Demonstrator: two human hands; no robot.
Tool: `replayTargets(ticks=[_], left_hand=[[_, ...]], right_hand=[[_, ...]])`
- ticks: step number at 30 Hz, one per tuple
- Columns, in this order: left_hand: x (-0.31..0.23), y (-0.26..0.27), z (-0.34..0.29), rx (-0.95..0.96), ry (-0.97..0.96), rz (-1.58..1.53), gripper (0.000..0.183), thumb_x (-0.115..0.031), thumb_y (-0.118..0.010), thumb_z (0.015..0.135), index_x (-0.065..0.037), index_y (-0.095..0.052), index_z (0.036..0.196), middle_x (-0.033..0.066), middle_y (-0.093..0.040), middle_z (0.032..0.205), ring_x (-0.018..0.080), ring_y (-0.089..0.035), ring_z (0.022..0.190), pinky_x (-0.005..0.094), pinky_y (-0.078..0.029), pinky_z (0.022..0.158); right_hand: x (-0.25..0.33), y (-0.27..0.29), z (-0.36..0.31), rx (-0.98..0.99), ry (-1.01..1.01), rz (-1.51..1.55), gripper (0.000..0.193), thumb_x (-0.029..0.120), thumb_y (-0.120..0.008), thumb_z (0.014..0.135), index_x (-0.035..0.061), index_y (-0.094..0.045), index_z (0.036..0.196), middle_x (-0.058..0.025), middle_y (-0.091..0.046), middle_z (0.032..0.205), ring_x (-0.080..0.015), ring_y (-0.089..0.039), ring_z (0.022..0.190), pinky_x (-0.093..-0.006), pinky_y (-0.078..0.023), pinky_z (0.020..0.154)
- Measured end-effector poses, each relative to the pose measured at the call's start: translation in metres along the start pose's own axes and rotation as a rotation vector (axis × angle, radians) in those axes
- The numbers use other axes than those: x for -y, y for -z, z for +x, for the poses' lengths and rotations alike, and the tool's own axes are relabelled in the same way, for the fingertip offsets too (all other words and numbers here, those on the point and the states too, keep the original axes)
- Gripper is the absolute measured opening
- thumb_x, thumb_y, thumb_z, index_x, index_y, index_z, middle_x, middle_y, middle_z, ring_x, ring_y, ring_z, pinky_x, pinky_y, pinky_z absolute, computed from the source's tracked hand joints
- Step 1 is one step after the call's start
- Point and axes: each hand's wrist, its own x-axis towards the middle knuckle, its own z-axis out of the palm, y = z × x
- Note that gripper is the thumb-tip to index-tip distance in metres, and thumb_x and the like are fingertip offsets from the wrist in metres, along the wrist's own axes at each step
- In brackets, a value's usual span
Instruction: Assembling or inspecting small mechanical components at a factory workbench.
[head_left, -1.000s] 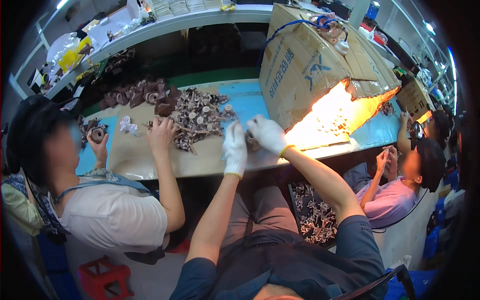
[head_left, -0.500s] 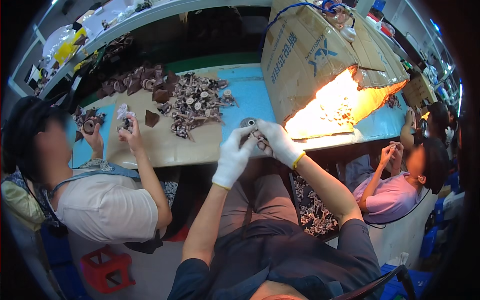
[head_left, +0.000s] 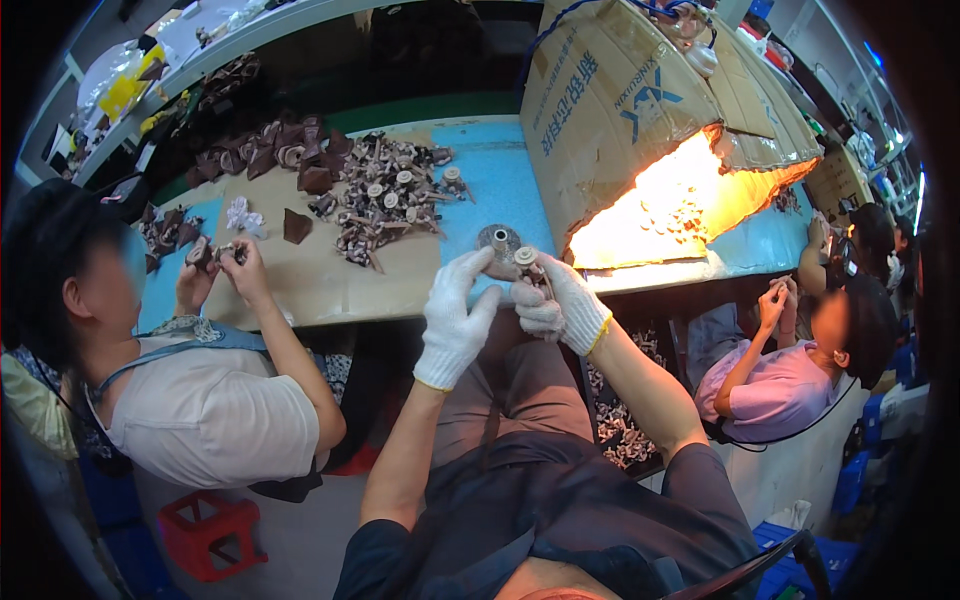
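My right hand (head_left: 565, 305), in a white glove, is closed on a small brown part with a pale round disc (head_left: 525, 256) on top. Its fingers curl under the part. My left hand (head_left: 455, 320), also gloved, has its fingertips at a brown piece (head_left: 504, 271) beside that disc. The thumb sits below the piece and the fingers above. How far the two brown pieces are joined is hidden by the gloves. Just beyond my fingertips, a grey round plate with an upright hollow post (head_left: 500, 238) rests on the blue tabletop.
Left of the plate lies a heap of brown and grey parts (head_left: 390, 195), with dark brown pieces (head_left: 275, 150) behind. A cardboard box (head_left: 620, 130), brightly lit inside, stands to the right. A bin of small parts (head_left: 625, 430) is below. Co-workers sit on both sides.
My hands have drawn slightly apart and back, uncovering more of the grey plate. The part with the pale disc now shows in my right hand. The left co-worker's hands have come closer together.
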Motion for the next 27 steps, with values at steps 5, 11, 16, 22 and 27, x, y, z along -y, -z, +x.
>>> replayTargets(ticks=[5,11,16,22,27], left_hand=[[-0.001,-0.002,0.008,-0.051,-0.008,-0.113,0.038,-0.005,-0.070,0.094,-0.002,-0.070,0.132,0.0176,-0.072,0.127,0.0338,-0.068,0.119,0.0440,-0.053,0.104],[-0.030,0.001,0.013,0.043,0.058,0.061,0.032,-0.024,-0.073,0.100,-0.004,-0.073,0.125,0.0164,-0.073,0.115,0.0338,-0.069,0.105,0.0425,-0.054,0.094],[-0.032,0.001,0.018,0.261,0.509,-0.496,0.032,-0.021,-0.069,0.103,-0.001,-0.073,0.127,0.0153,-0.074,0.115,0.0293,-0.072,0.107,0.0370,-0.055,0.096],[-0.014,0.002,0.020,0.284,0.285,-0.157,0.030,-0.022,-0.070,0.101,-0.003,-0.075,0.125,0.0159,-0.073,0.116,0.0264,-0.071,0.108,0.0374,-0.053,0.097],[-0.001,0.002,0.021,0.298,0.310,-0.137,0.028,-0.021,-0.074,0.097,-0.005,-0.077,0.120,0.0142,-0.071,0.111,0.0271,-0.068,0.113,0.0381,-0.053,0.097]], right_hand=[[-0.020,0.014,0.002,0.072,0.019,0.130,0.058,0.055,-0.037,0.114,0.0073,-0.069,0.123,0.0008,-0.051,0.060,-0.0123,-0.036,0.038,-0.0282,-0.029,0.034],[-0.037,-0.006,0.006,-0.375,0.254,-0.215,0.057,0.061,-0.042,0.110,0.0104,-0.067,0.105,0.0004,-0.058,0.068,-0.0132,-0.044,0.043,-0.0275,-0.034,0.039],[-0.046,-0.017,0.004,-0.571,0.742,-0.897,0.048,0.047,-0.043,0.113,0.0073,-0.065,0.125,-0.0037,-0.062,0.069,-0.0118,-0.052,0.046,-0.0257,-0.039,0.040],[-0.036,-0.002,0.013,-0.494,0.420,-0.649,0.053,0.055,-0.044,0.112,0.0055,-0.062,0.104,-0.0049,-0.062,0.068,-0.0137,-0.053,0.043,-0.0265,-0.038,0.037],[-0.034,-0.002,0.020,-0.520,0.312,-0.496,0.055,0.056,-0.043,0.112,0.0049,-0.063,0.102,-0.0047,-0.063,0.068,-0.0151,-0.055,0.044,-0.0271,-0.039,0.037]])
